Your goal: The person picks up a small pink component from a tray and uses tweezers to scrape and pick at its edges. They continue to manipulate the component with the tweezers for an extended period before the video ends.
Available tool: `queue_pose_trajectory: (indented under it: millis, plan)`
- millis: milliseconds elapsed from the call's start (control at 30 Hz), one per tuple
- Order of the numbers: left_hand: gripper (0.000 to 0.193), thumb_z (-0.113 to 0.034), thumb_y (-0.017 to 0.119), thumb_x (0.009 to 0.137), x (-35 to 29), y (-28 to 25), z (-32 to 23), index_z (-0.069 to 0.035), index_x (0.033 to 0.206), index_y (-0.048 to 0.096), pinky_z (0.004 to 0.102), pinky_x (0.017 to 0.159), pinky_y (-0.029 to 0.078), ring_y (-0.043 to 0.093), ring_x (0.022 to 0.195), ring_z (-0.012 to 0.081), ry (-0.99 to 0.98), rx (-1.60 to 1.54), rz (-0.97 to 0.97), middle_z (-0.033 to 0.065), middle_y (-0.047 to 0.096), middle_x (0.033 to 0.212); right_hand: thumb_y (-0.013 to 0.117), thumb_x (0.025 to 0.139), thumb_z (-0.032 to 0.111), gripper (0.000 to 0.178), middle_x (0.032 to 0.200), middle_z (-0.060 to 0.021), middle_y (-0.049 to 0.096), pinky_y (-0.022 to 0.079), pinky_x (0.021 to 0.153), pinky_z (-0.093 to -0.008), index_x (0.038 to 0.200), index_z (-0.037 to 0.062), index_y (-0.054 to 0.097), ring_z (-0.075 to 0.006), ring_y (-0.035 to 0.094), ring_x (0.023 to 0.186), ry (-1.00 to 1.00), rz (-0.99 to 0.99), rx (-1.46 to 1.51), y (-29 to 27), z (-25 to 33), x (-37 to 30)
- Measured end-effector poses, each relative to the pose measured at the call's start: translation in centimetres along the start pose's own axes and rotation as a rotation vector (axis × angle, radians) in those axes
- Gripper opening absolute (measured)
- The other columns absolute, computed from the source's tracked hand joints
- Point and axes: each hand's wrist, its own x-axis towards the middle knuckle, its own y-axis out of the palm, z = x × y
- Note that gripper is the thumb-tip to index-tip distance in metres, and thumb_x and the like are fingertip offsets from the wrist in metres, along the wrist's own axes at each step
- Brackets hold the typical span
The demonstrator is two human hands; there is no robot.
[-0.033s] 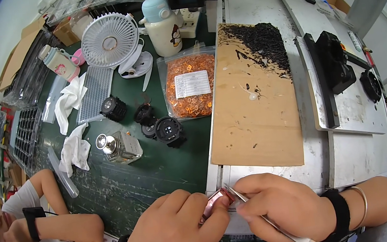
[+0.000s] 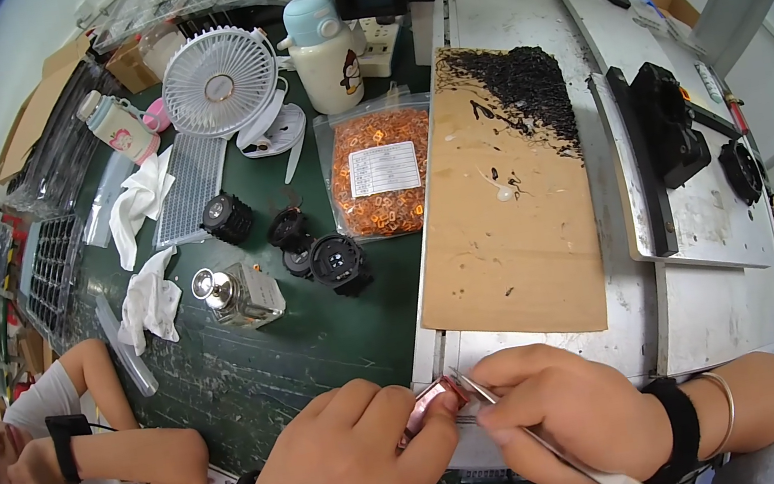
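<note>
My left hand (image 2: pixel 342 467) pinches a small, shiny, pinkish-red metallic part (image 2: pixel 424 408) between thumb and fingers, at the near edge of the white work surface. Metal tweezers (image 2: pixel 576 463) lie in my right hand (image 2: pixel 576 415), whose fingers are closed around them. The tips of the tweezers meet the right end of the pinkish part, or come very close to it; exactly what they touch is too small to tell. Beyond both hands lies a brown cardboard sheet (image 2: pixel 502 264), with a heap of black strips and smears (image 2: pixel 531 97) at its far right.
On the green table (image 2: pixel 324 353) stand a glass pump bottle (image 2: pixel 244 297), black round parts (image 2: pixel 340 262), a bag of orange rings (image 2: pixel 373 138), a white fan (image 2: pixel 220 81) and a flask (image 2: pixel 325 59). A co-worker's arm (image 2: pixel 137 454) rests at left. A black fixture (image 2: pixel 667 127) stands right.
The rear end of the tweezers has shifted very slightly to the right with my right hand. All else looks the same.
</note>
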Motion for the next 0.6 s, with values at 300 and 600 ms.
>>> queue_pose_trajectory:
  millis: [300,600]
  plan:
    - [0.033,-0.003,0.066,0.066,-0.1,0.0,0.1,-0.003,0.099,0.067,0.0311,0.052,0.044,0.054,0.063,0.0213,0.003,-0.035,0.004,0.0059,0.056,0.077,0.052,0.079,-0.007,0.014,0.089,-0.0161,0.057,0.049,0.075,-0.0343,0.091,-0.0008,0.052,-0.0292,0.058,0.078,0.017,-0.209,0.258,0.3,0.5,-1.2]
    - [0.034,-0.003,0.066,0.065,-0.1,0.0,0.2,-0.004,0.099,0.067,0.0308,0.054,0.044,0.054,0.065,0.0213,0.007,-0.022,0.009,0.0059,0.056,0.078,0.051,0.078,-0.008,0.013,0.087,-0.0164,0.056,0.049,0.077,-0.0369,0.089,-0.0010,0.052,-0.0309,0.058,0.078,-0.042,-0.218,0.237,0.4,0.3,-1.0]
